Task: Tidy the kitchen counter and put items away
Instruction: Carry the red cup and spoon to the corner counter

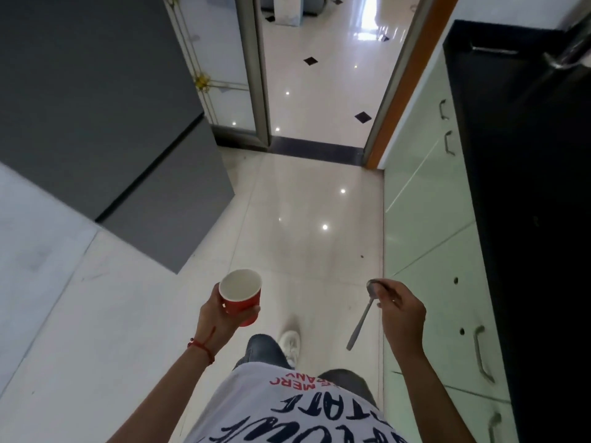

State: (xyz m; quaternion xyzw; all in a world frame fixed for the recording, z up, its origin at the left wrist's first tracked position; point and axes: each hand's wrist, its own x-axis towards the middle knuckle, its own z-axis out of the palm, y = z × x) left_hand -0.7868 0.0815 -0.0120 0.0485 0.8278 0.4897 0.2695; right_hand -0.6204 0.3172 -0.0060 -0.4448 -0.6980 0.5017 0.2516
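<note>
- Left hand (213, 310), at 7 o'clock of the view: fingers and thumb curl round the wall of a red paper cup (240, 298), held upright, mouth up, its white inside apparently empty.
- Handling, cup: judged light and thin-walled, easily crushed; a loose grip round the middle of the wall suits it.
- Right hand (401, 310), at 5 o'clock: fingertips pinch a metal spoon (363, 314) just below its bowl; the handle hangs down and inward, free.
- Handling, spoon: judged stiff, smooth and somewhat slippery; the neck pinch lets it swing, so a hold along the handle would be steadier.
- Surroundings: dark counter (527, 187) at 3 o'clock above pale green drawers (425, 199) with metal handles; grey cabinet (96, 107) at 10 o'clock; open doorway (319, 75) at 12 o'clock.
- Obstruction: glossy floor (303, 219) between cabinet and drawers shows nothing in the way; both hands are occupied, a likely hindrance to opening any drawer.
</note>
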